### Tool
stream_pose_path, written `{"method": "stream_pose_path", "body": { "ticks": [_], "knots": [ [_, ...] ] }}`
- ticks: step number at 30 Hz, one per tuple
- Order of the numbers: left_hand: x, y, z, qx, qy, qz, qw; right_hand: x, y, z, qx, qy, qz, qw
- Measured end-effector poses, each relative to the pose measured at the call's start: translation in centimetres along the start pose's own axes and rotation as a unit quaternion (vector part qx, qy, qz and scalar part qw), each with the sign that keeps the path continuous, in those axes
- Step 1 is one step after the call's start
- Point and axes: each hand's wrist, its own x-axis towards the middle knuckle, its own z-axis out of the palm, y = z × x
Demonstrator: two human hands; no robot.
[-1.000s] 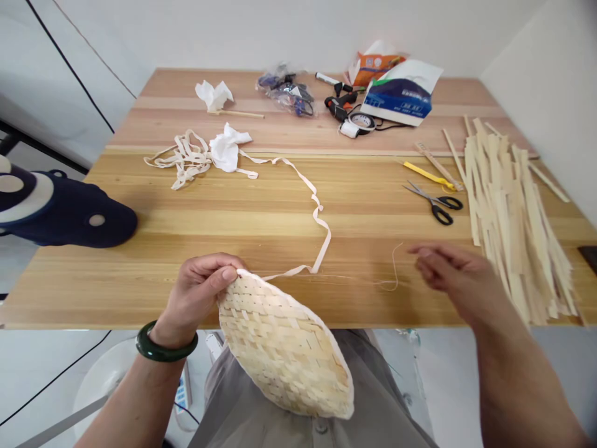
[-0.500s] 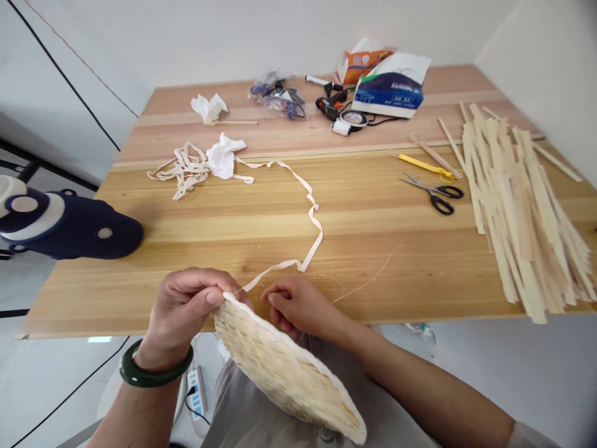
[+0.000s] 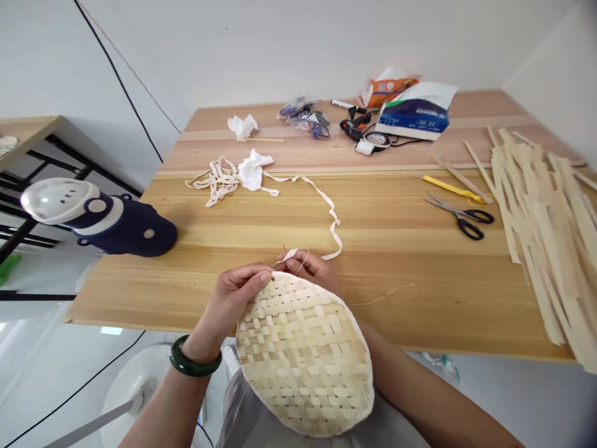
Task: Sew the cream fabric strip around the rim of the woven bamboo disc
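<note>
An oval woven panel (image 3: 308, 354) with a white-bound rim faces me above my lap. My left hand (image 3: 237, 295) pinches its upper left edge between thumb and fingers. Behind the top edge, my right hand (image 3: 310, 269) has its fingers closed near the white ribbon (image 3: 336, 233) and a looped thread; a thin needle-like tip shows by the fingers. Exactly what the right hand grips is too small to make out. The ribbon runs back over the table to a loose pile (image 3: 219, 179) beside a crumpled white tissue (image 3: 252, 169).
Scissors (image 3: 461, 218) and a yellow strip (image 3: 450, 188) lie at right, beside many pale flat strips (image 3: 545, 236). A dark blue bottle (image 3: 135, 229) lies at left. Along the back are a glue gun (image 3: 355, 126), tape roll (image 3: 377, 139), bagged items (image 3: 305, 117) and a blue packet (image 3: 415, 117).
The woven panel has turned from nearly edge-on to facing me. My right hand has moved up to the ribbon behind its top edge. The view has shifted left.
</note>
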Motion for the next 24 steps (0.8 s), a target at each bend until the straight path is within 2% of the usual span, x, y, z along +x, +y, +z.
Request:
{"method": "stream_pose_path", "body": {
  "ticks": [3,5,11,16,18,21,22,23,24],
  "knots": [
    [0.4,0.0,0.5,0.038,-0.004,0.082,0.996,0.1,-0.2,-0.5,-0.023,-0.009,0.009,1.000],
    [0.5,0.0,0.6,0.056,-0.016,0.105,0.993,0.1,-0.5,-0.7,-0.049,-0.020,0.014,0.998],
    [0.4,-0.2,0.7,0.028,-0.029,0.100,0.994,0.0,-0.9,-0.8,-0.094,-0.089,0.018,0.991],
    [0.2,-0.2,0.6,0.015,-0.018,0.086,0.996,-0.8,-2.3,-2.0,-0.138,-0.084,0.032,0.986],
    [0.2,-0.3,0.6,0.010,-0.021,0.075,0.997,-1.5,-3.9,-3.0,-0.234,-0.058,0.024,0.970],
    [0.3,-0.4,0.7,-0.002,-0.025,0.068,0.997,-2.5,-6.5,-4.1,-0.436,-0.031,-0.040,0.898],
    [0.4,-0.4,0.8,-0.008,-0.028,0.067,0.997,-2.8,-7.0,-4.3,-0.468,-0.048,-0.049,0.881],
    [0.5,-0.5,1.0,-0.014,-0.032,0.068,0.997,-3.0,-7.3,-4.3,-0.473,-0.077,-0.042,0.876],
    [0.5,-0.5,1.1,-0.019,-0.037,0.070,0.997,-3.1,-7.2,-4.2,-0.455,-0.107,-0.023,0.884]
  ]
}}
